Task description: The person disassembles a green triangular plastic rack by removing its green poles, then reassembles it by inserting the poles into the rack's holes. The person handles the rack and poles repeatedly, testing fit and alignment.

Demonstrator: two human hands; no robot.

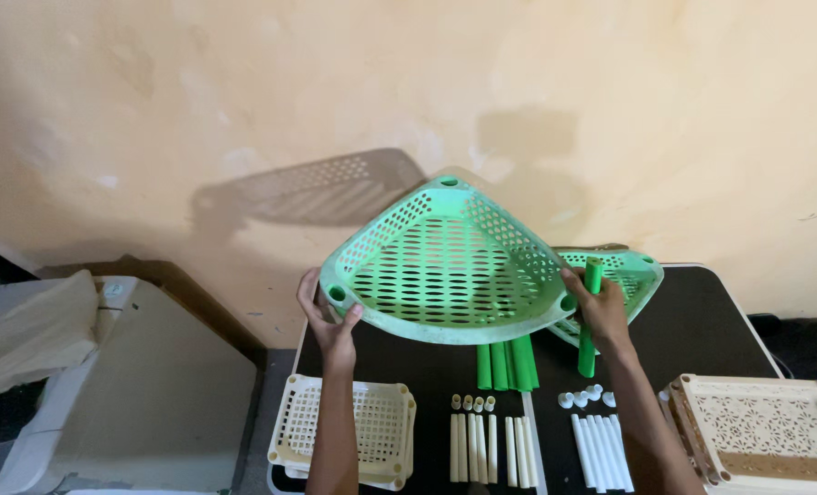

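Green tray [445,266]: you held this perforated corner shelf up off the black table [701,312], tilted so its open side faced you, its point toward 12 o'clock and its broad curved edge running from 9 to 3 o'clock between your hands.
Left hand [328,316]: it was curled closed around the tray's corner at 9 o'clock, thumb on the rim beside the corner socket hole [337,294].
Right hand [603,307]: it was wrapped shut around a green tube [590,316], which stood nearly upright, long axis 12 to 6 o'clock, just beside the tray's corner at 3 o'clock.
Key relation: the tube's top sat right at the 3 o'clock corner socket, so your right hand was the nearer one; I could not tell whether the tube had entered the hole.
Second green tray [633,270]: it lay behind your right hand, partly hidden.
Spare green tubes [507,365]: these lay at 6 o'clock under the held tray.
White tubes [491,449]: these lay in rows nearer you, with small white caps [584,397] at about 5 o'clock.
Cream trays [372,423]: one stack lay by your left forearm; another cream tray [761,431] lay at the table's right end.
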